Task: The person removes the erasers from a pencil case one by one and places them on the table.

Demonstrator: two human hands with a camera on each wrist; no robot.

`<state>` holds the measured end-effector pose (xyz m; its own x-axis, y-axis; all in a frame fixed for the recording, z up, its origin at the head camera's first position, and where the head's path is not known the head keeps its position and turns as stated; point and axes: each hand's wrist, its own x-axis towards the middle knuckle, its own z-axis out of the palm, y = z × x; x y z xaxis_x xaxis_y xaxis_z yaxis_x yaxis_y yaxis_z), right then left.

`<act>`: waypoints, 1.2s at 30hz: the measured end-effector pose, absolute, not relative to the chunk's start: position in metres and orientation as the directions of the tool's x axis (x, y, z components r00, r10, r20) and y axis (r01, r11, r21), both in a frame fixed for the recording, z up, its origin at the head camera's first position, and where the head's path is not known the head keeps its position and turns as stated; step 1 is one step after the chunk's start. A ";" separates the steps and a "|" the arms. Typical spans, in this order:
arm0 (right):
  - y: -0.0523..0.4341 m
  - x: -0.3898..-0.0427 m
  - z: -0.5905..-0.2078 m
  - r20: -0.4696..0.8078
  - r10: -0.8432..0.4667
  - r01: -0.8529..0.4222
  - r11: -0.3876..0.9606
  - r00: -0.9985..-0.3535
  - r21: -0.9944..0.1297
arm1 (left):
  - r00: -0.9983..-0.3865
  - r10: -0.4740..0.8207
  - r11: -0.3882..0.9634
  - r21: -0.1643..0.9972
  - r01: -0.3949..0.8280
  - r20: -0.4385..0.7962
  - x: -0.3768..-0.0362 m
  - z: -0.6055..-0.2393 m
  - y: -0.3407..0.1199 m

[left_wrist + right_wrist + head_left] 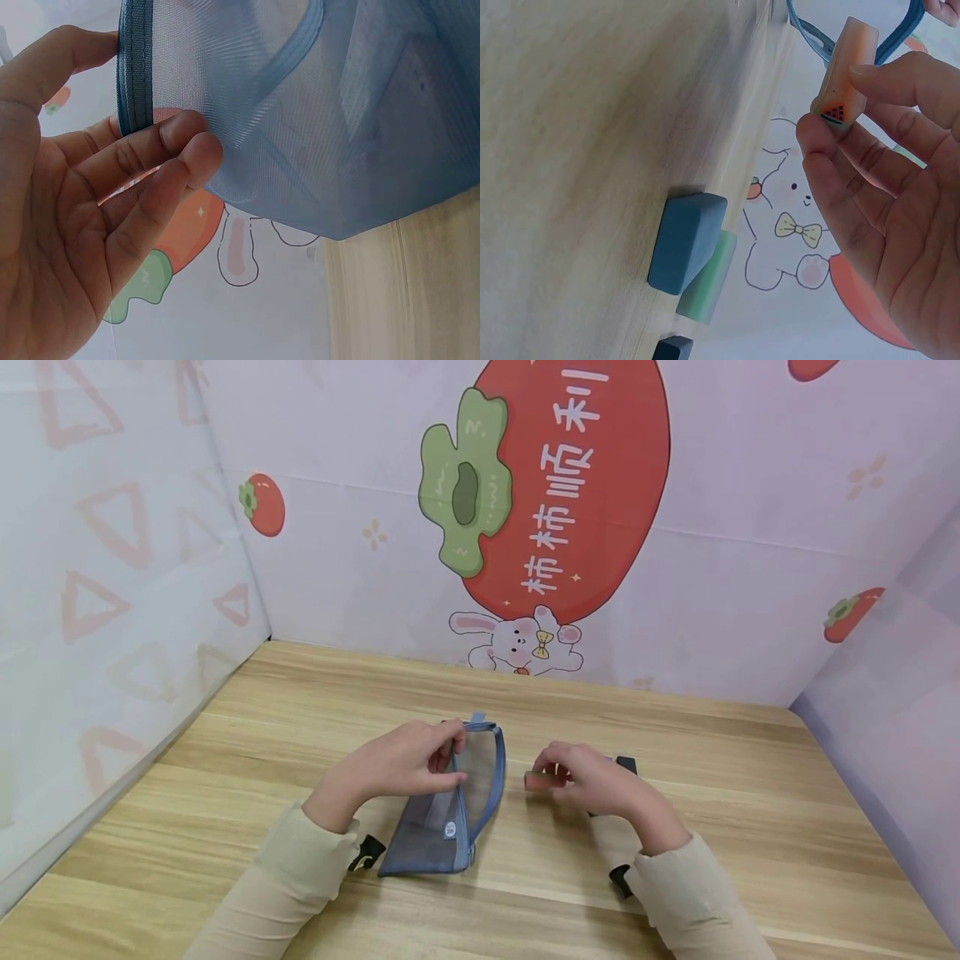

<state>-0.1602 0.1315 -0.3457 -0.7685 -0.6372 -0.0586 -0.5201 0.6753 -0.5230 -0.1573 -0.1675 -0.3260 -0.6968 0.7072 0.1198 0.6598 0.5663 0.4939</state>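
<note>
Watermelon-print block (pixel 536 781) is just right of the mesh pouch (pixel 429 839), pinched in the right hand's (pixel 592 781) fingertips. Left hand (pixel 408 760) has curled fingers pinching the pouch's zip edge; I'd go gentle there, mesh looks floppy. Pouch sits on a wood-grain table (pixel 750 827), persimmon-print wall (pixel 345 577) behind it.

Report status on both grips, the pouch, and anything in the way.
Left grip on mesh pouch, pouch open. Right grip holding small orange block. Nothing visible between block and pouch.
</note>
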 end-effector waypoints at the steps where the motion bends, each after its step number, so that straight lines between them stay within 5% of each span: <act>1: 0.132 -0.160 -0.346 -0.057 -0.637 -0.521 0.676 -0.769 -0.522 | -0.697 0.707 0.567 0.493 0.660 0.120 -0.157 -0.326 -0.168; 36: 0.164 -0.153 -0.345 -0.031 -0.604 -0.496 0.682 -0.797 -0.538 | -0.691 0.713 0.565 0.486 0.666 0.117 -0.159 -0.328 -0.167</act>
